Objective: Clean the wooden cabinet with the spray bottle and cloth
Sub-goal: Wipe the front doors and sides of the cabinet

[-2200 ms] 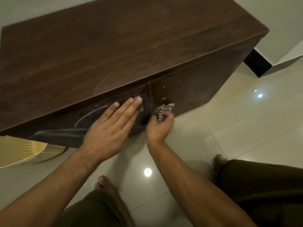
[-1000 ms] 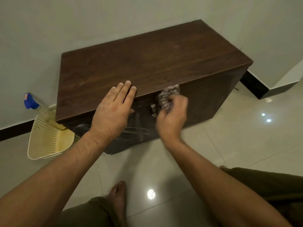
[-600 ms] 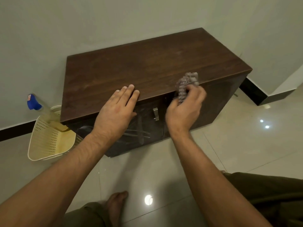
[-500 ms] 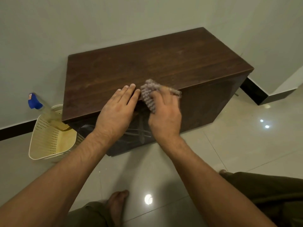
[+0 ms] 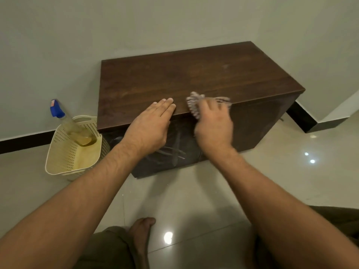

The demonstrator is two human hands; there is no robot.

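Head view: right hand point(image 5: 213, 126) grips cloth point(image 5: 194, 105) on cabinet point(image 5: 194, 74) front edge
left hand point(image 5: 149, 130) flat, fingers straight, on top; spray bottle point(image 5: 72, 126) leaning in perforated basket point(image 5: 66, 158)

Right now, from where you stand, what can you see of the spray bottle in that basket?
The spray bottle has a blue trigger head and a clear body, plastic by the look of it, with yellowish liquid pooled at its base. It leans tilted, head uppermost, with its base down inside the cream perforated basket, which sits on the floor just left of the cabinet. Only the basket touches it.
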